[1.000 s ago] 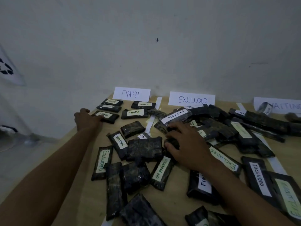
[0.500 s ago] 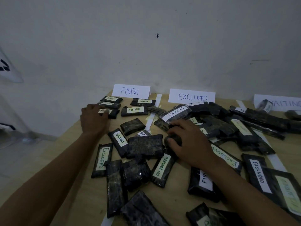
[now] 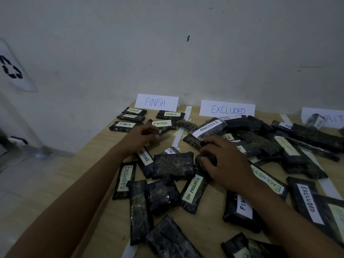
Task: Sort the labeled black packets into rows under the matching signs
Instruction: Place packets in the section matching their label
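Since the earlier frame, the left hand had drawn back from the far left corner of the table toward the middle, leaving the third FINISH packet lying in line below two others. It hovered with fingers curled at about five o'clock from the FINISH sign, just short of the front FINISH packet; whether it pinched anything I could not tell. The right hand had hardly shifted and stayed cupped over a small dark packet in the unsorted heap, thumb and fingers closed round it, its label hidden.

By my judgement the FINISH rows were being built: five labelled packets lay under that sign, while most of the pile remained mixed across the table. The next move called for lifting the gripped packet clear, turning it to read its label, then carrying it to the matching sign.

That packet lay directly under the right palm, at about six o'clock from the EXCLUDED sign. An ON PROGRESS packet lay just beside the hand at seven o'clock, and an EXCLUDED packet at twelve o'clock.
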The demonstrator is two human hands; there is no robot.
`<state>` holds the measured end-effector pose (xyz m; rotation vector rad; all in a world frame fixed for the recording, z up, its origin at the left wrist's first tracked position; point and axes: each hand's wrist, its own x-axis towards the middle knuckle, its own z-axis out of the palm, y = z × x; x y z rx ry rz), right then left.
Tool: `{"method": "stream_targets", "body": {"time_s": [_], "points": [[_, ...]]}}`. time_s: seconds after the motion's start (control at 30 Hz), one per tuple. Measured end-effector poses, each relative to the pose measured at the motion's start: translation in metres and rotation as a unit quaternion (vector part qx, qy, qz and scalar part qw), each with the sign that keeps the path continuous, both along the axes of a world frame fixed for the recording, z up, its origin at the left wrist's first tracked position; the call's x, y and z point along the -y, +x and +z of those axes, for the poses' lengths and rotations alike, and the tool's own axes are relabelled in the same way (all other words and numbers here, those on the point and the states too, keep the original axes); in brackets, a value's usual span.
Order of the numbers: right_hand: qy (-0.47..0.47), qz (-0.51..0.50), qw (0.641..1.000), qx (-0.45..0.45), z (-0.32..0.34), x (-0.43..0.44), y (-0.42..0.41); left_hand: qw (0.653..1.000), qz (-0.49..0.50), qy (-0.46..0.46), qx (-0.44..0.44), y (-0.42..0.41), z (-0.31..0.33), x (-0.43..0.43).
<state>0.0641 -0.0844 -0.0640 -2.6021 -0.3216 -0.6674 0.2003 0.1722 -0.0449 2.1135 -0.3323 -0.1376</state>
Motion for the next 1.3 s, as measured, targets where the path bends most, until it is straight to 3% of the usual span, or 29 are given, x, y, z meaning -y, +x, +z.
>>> {"method": "stream_targets", "body": {"time_s": [0.07, 0.13, 0.37, 0.63, 0.73, 0.87, 1.0, 1.1, 1.17, 1.3], "points": [[0.003, 0.000, 1.000, 0.001, 0.000, 0.000, 0.000, 0.984, 0.061, -0.154, -0.065, -0.001, -0.002, -0.006], [0.004, -0.001, 1.000, -0.001, 0.000, 0.000, 0.000, 0.959, 0.080, -0.250, -0.106, -0.002, -0.005, -0.012], [0.002, -0.001, 1.000, 0.005, -0.001, 0.000, 0.000, 0.967, 0.083, -0.224, -0.088, -0.008, -0.007, -0.008], [0.002, 0.001, 1.000, 0.000, 0.000, 0.000, -0.001, 0.954, 0.068, -0.269, -0.109, -0.026, -0.007, 0.020], [0.003, 0.000, 1.000, -0.001, 0.000, 0.001, -0.002, 0.965, 0.051, -0.240, -0.094, -0.025, -0.004, 0.023], [0.006, 0.003, 1.000, -0.004, 0.000, 0.001, -0.002, 0.983, 0.097, -0.158, -0.007, -0.006, 0.004, 0.020], [0.000, 0.003, 1.000, -0.009, 0.000, 0.001, -0.001, 0.995, 0.057, 0.041, 0.069, 0.008, -0.001, 0.018], [0.004, 0.001, 1.000, -0.012, 0.000, 0.002, -0.002, 0.976, 0.077, 0.159, 0.130, 0.009, -0.012, 0.017], [0.004, -0.001, 1.000, -0.013, 0.001, 0.001, -0.002, 0.966, 0.103, 0.164, 0.170, 0.004, -0.017, 0.015], [0.004, 0.003, 1.000, -0.017, 0.002, 0.001, -0.002, 0.974, 0.031, 0.145, 0.172, -0.001, -0.020, 0.012]]}}
